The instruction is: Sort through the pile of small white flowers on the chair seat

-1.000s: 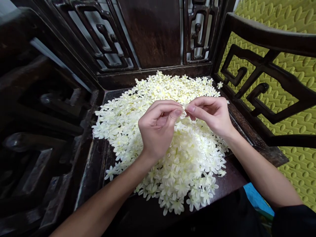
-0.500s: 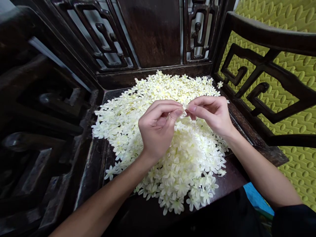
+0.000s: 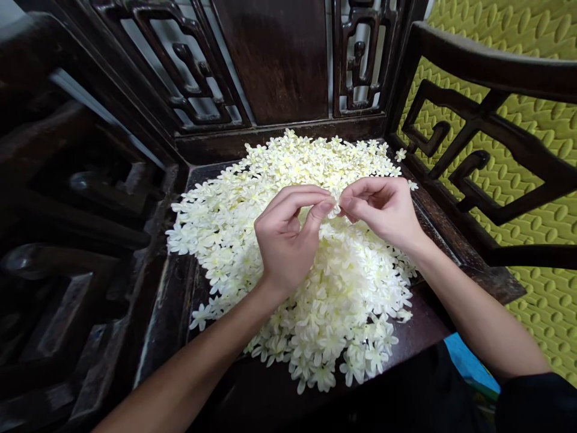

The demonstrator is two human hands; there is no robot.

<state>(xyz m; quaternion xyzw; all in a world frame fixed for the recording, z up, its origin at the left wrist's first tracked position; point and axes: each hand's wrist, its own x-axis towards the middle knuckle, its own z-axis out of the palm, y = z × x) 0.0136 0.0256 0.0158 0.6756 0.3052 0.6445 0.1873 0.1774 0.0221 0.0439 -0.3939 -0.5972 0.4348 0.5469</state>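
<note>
A broad heap of small white artificial flowers (image 3: pixel 234 222) with pale yellow middles lies beneath both hands. Above it, my left hand (image 3: pixel 291 234) pinches a white flower (image 3: pixel 335 208) between thumb and forefinger. My right hand (image 3: pixel 383 210) is closed in a pinch at the same flower, thumb against the fingers, so the two sets of fingertips almost meet. Much of the held flower is hidden by the fingertips.
The heap rests on a dark wooden chair seat (image 3: pixel 424 325). A carved backrest (image 3: pixel 274 66) rises behind it, with a lattice armrest (image 3: pixel 484 114) on the right and dark carved wood (image 3: pixel 63 258) on the left. Yellow embossed covering (image 3: pixel 541 300) shows beyond the right armrest.
Both hands stay over the heap with their fingertips at the flower. My right hand has shifted slightly left, closer to my left fingertips.
</note>
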